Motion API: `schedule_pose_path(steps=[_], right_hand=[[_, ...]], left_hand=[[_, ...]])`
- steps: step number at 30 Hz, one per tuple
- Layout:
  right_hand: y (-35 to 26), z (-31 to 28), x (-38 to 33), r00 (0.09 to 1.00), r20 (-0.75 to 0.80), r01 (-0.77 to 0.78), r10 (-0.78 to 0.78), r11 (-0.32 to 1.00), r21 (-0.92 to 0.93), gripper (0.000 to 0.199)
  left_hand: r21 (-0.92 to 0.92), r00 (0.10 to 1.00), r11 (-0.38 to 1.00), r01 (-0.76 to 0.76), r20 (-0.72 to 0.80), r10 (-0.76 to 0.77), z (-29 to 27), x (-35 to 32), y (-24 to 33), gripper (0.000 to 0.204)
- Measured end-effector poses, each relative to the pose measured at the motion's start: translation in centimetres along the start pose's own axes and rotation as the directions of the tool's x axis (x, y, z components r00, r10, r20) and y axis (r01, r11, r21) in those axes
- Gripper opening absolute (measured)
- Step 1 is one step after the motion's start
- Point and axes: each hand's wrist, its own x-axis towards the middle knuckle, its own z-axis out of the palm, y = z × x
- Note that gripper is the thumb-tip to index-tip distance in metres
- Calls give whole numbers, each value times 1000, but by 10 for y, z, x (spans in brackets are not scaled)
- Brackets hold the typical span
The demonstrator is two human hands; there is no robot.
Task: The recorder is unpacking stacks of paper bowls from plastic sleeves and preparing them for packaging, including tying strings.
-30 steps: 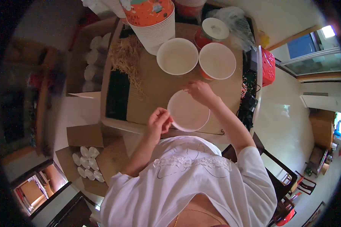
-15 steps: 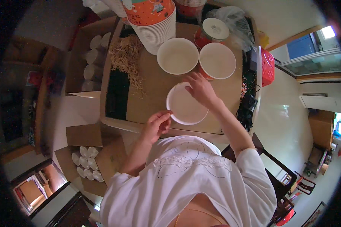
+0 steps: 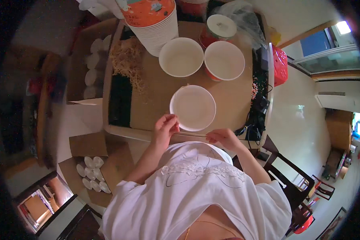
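A round white paper tub stands by the table's near edge, its open mouth up. At its lower left rim is my left hand, thumb and fingers pinched together; whether they grip the rim or something thin, I cannot tell. My right hand is just right of and nearer than the tub, off its rim, fingertips pressed together. A thin light line shows between the hands, too fine to name. Behind stand two more tubs, a white one and one with an orange outside.
A tall stack of orange-and-white paper tubs rises at the back left, beside tan shredded paper. A lidded red container and clear plastic bag are behind. Black cables lie right; cardboard boxes with white cups stand left.
My right hand has left the tub's far rim and come toward me, to the near right. My left hand stays at the left rim. The view has shifted slightly.
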Motion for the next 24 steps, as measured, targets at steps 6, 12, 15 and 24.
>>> schedule_pose_path(steps=[6, 12, 15, 24], right_hand=[[17, 3, 15, 791, -609, 356, 61, 764, 538, 22], [-16, -6, 23, 739, -655, 578, 158, 351, 736, 18], [-23, -21, 15, 762, -633, 606, 135, 194, 771, 15], [-40, -10, -28, 981, -196, 160, -15, 639, 752, 17]], left_hand=[[172, 997, 984, 54, -65, -43, -14, -9, -31, 14], [232, 996, 969, 84, -37, -78, -15, -7, -38, 19], [274, 996, 959, 75, -69, -58, -12, -10, -36, 20], [816, 957, 546, -191, 30, 290, -18, -13, -37, 20]])
